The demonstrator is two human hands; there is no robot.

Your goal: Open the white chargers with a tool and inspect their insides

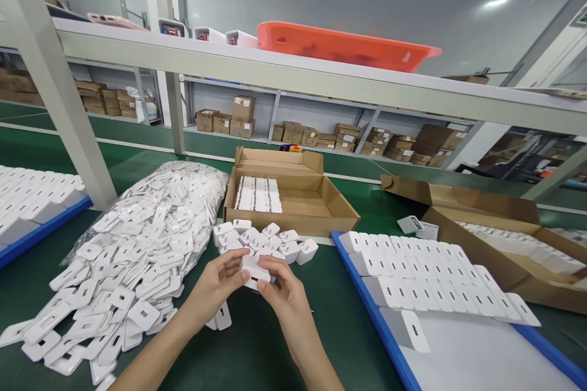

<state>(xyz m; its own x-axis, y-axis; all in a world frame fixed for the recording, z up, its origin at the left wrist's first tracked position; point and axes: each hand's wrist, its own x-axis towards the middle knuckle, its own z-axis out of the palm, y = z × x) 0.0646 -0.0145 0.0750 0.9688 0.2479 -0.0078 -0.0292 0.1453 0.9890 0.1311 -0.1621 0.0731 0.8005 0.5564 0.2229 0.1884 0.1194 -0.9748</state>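
Note:
Between my two hands is a small white plastic housing (254, 269) with a dark slot in the face toward me. The fingers of my left hand (224, 278) grip its left side, and my right hand (282, 284) pinches its right side. Just beyond them sits a cluster of similar white housings (307, 250) on the green table. Below my left hand lie a couple of loose white slotted plates (223, 316). To the left, a heap of such plates (123, 299) spills out of a clear plastic bag (183, 195).
An open cardboard box (339, 201) with white parts stands behind the cluster. At right, a blue-edged tray (367, 311) holds rows of white housings; another cardboard box (518, 226) is beyond it. A blue-edged tray (50, 220) lies far left. An orange bin (343, 46) rests on the overhead shelf.

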